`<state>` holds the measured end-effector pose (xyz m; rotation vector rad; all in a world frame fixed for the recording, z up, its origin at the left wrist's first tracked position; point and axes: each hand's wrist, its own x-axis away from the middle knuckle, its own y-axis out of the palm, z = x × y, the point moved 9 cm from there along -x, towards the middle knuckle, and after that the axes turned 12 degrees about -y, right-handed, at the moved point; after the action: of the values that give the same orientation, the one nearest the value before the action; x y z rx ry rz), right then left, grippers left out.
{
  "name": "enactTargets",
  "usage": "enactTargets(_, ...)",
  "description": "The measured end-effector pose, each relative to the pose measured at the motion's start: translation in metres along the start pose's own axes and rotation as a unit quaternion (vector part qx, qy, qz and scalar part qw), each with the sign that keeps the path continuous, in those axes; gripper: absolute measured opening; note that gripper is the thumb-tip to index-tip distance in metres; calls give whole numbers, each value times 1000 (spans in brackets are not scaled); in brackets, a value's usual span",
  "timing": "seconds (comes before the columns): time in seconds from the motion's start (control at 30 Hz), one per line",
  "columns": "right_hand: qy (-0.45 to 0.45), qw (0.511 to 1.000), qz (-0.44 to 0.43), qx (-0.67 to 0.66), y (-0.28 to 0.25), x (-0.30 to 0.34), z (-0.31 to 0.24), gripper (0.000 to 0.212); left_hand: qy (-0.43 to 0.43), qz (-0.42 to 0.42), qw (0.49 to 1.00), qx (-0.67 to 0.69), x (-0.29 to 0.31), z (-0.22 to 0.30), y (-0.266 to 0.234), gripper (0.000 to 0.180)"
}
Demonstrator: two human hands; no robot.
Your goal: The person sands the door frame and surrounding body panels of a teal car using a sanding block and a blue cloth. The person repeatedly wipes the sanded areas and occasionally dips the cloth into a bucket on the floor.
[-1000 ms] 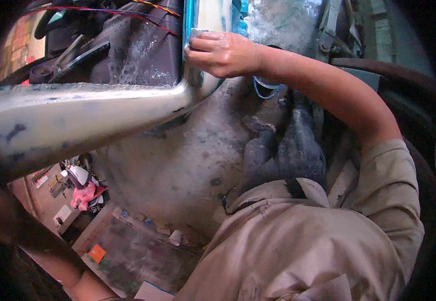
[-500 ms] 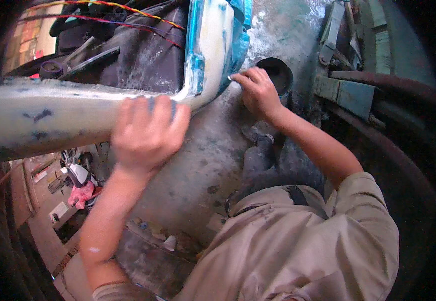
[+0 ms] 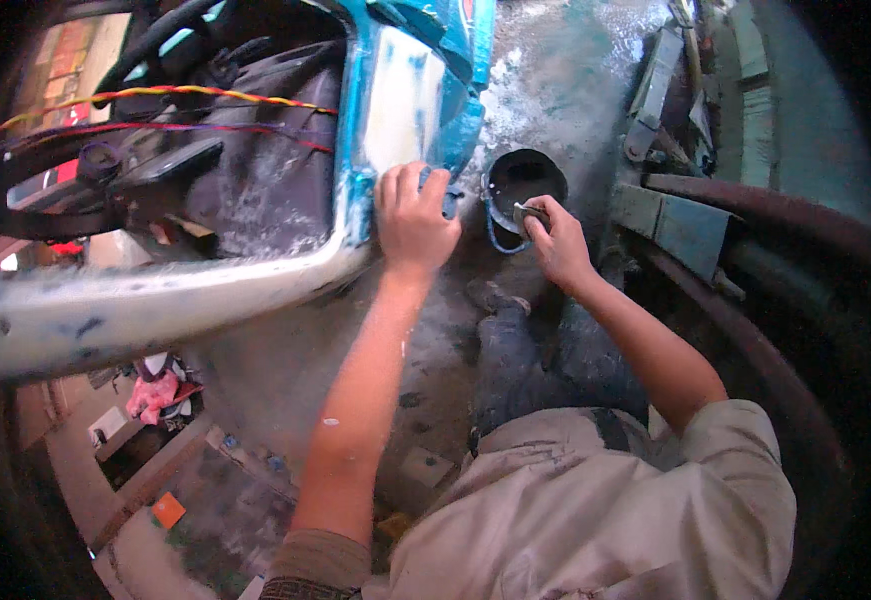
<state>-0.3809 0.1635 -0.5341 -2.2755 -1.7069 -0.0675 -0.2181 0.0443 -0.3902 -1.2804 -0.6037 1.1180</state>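
Hands: two, both bare. Left hand (image 3: 413,222) lies flat w/ fingers curled over edge of blue-and-white body panel (image 3: 395,110), grip resting on it, not closed round anything. Right hand (image 3: 555,240) pinches one small grey sanding pad (image 3: 527,214) at rim of one dark bucket (image 3: 521,180) on wet floor (image 3: 285,370). Coloured wires (image 3: 175,95), several, run behind panel. One orange square tag (image 3: 167,509) lies low left on ground.
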Motion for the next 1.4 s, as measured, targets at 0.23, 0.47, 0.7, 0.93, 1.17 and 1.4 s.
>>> enactTargets(0.23,178,967,58,-173,-31,-42,153,27,-247,-146,940,182,50,-19,222,28)
enactTargets(0.47,219,949,161,-156,-69,-96,302,26,-343,-346,860,153,149,-61,527,44)
enactTargets(0.7,201,945,165,-199,-83,-146,428,29,-292,-501,814,32,218,-96,756,71)
enactTargets(0.93,215,952,109,-189,-56,-185,459,35,-151,-511,838,-119,301,-179,902,71)
enactTargets(1.17,201,953,132,-183,-52,-164,430,24,-134,-627,760,-109,299,-160,864,66)
enactTargets(1.4,188,963,148,-122,-79,-100,307,24,-262,-546,791,87,166,-45,603,53)
